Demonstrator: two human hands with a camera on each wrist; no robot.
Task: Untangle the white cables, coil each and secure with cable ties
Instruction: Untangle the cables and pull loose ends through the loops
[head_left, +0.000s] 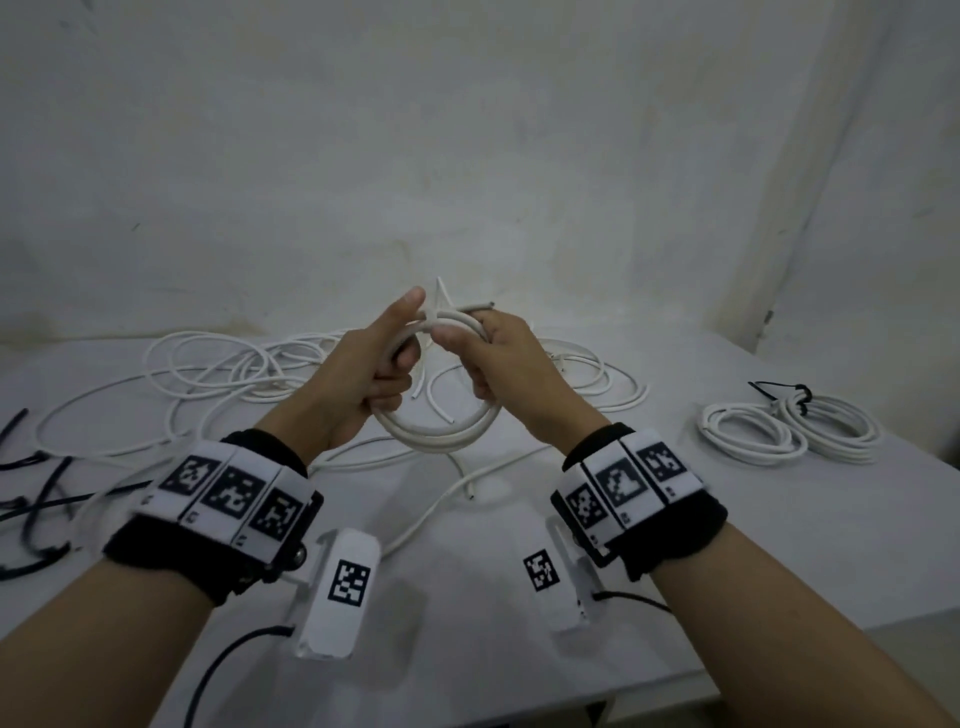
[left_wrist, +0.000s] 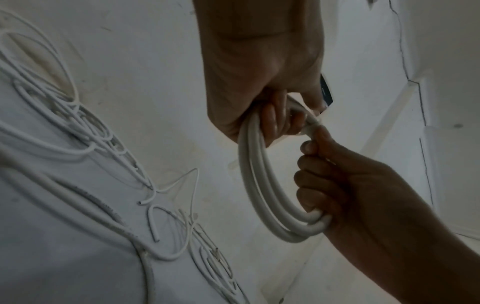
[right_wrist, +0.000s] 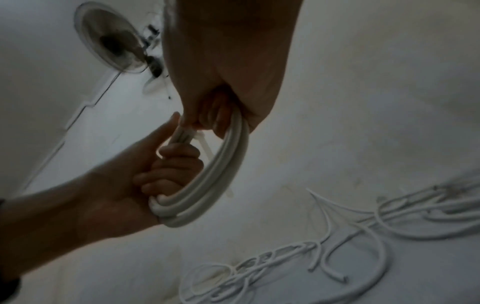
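Observation:
A coil of thick white cable (head_left: 447, 434) is held up above the table between both hands. My left hand (head_left: 371, 364) grips its left side with fingers curled round the loops and the thumb raised. My right hand (head_left: 493, 351) grips the right side, its thumb pressed on the top of the bundle. A white cable tie (right_wrist: 205, 147) sits at the top of the coil (right_wrist: 221, 174), with its tail sticking out. In the left wrist view the coil (left_wrist: 259, 185) hangs between the left hand (left_wrist: 259, 86) and the right hand (left_wrist: 350, 185). Loose tangled white cables (head_left: 234, 374) lie on the table behind.
Two coiled white cables (head_left: 789, 428) bound with black ties lie on the white table (head_left: 675, 545) at the right. Several black cable ties (head_left: 36, 499) lie at the left edge. A white wall (head_left: 467, 156) stands close behind. A wall fan (right_wrist: 111, 41) hangs high up.

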